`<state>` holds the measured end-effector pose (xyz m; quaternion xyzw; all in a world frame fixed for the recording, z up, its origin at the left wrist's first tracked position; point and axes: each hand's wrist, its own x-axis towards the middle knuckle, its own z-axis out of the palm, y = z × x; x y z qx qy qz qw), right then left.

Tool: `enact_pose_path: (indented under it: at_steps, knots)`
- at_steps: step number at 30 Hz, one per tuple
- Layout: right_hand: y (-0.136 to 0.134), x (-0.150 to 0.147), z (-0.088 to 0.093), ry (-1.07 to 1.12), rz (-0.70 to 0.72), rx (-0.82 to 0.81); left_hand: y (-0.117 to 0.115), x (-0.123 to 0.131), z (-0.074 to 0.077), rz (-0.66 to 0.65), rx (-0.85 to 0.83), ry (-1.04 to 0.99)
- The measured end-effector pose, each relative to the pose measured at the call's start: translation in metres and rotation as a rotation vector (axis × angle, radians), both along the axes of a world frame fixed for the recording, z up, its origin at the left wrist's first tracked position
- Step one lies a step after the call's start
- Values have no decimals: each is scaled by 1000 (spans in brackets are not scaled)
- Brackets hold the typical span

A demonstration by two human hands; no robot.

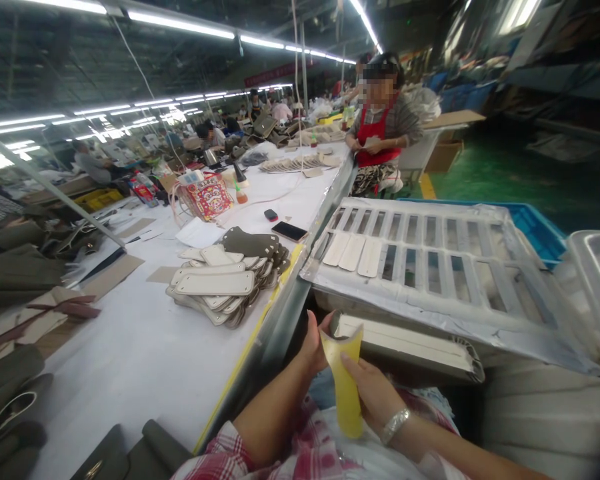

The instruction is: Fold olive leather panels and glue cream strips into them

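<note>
In front of my lap a glossy yellow strip (347, 387) stands nearly upright, its upper end flared and curved. My right hand (377, 397), a silver bracelet at its wrist, is closed on the strip's right edge with the thumb on its face. My left hand (316, 343) is at the strip's upper left, thumb raised, with its other fingers partly hidden behind it. Just beyond lies a dark olive panel with a cream inner face (405, 343); whether the left fingers touch it I cannot tell.
A slotted rack (420, 230) holds several cream pieces (353, 253) at right. On the white table (155, 373) lie stacked cream and olive pieces (215, 283), a phone (289, 231) and a red patterned bag (210, 195). A co-worker in a red apron (377, 127) sits beyond.
</note>
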<state>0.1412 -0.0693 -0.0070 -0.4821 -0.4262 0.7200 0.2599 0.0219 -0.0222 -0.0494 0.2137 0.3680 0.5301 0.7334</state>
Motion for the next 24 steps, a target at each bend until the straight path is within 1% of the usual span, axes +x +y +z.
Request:
enact_pose_path:
  at_steps: [3, 4, 5, 9, 12, 17, 24]
  knots:
    - [3, -8, 0, 208, -9, -358, 1, -2, -2, 5, -2, -11]
    - [4, -9, 1, 265, -8, -423, 2, -2, -3, 7, -2, -22]
    - [5, -9, 1, 304, -4, -442, 3, -3, -4, 10, -1, -35]
    - [9, -7, 1, 384, 7, -449, 8, -4, -6, -13, -9, -71]
    - [12, -5, -2, 361, -8, -469, 11, -4, -5, -35, -29, -70]
    - [16, 0, -7, 362, -19, -465, 16, -2, 2, -56, -16, -16]
    - [25, 6, -4, 359, 32, -433, 22, 1, 6, -34, -13, 72]
